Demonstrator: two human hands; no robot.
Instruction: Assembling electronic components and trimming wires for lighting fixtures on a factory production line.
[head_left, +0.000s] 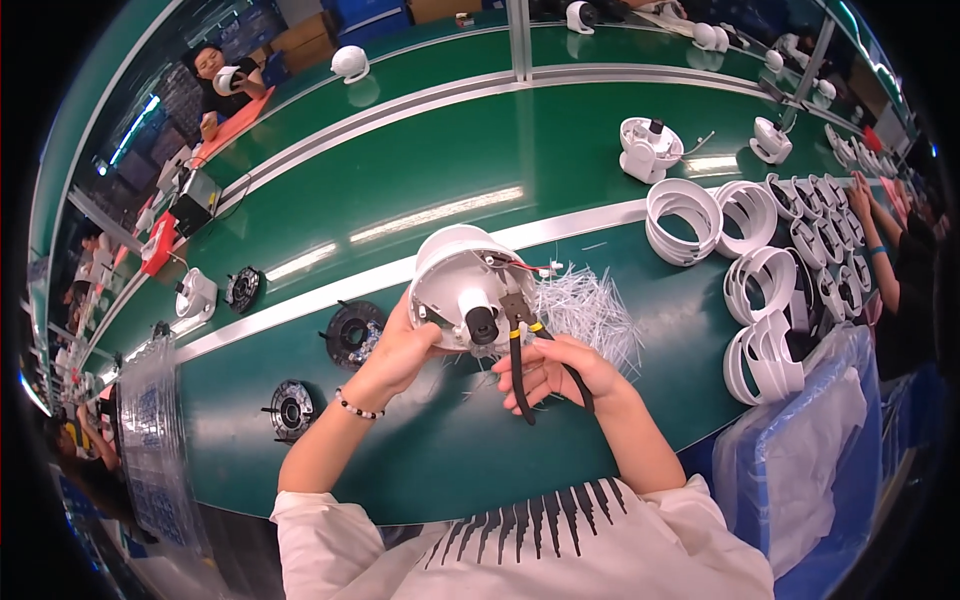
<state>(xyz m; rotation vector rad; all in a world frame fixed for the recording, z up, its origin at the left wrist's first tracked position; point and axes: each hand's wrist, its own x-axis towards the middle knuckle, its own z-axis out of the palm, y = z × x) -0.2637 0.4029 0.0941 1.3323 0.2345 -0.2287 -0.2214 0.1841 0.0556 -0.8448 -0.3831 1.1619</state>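
Note:
My left hand [400, 355] grips a white dome-shaped camera housing [436, 285] by its lower left side, the thumb at its rim. The housing's open side faces me. Inside it a black lens [482, 325] shows, and thin wires with a white plug [546, 270] stick out at its right. In my right hand [575, 372] is a pair of cutting pliers [517, 350] with black and yellow handles, held loosely with the handles spread. The jaws point up at the housing's right inner edge; whether they touch anything there is too small to tell.
Thin white plastic strips [595, 315] lie heaped right of the housing. Black round parts [292, 408] rest at left. White rings [684, 222] and shells stand at right, near a co-worker's arm [880, 240] and a plastic-covered blue bin [800, 450]. Camera units [650, 150] sit on the green belt beyond.

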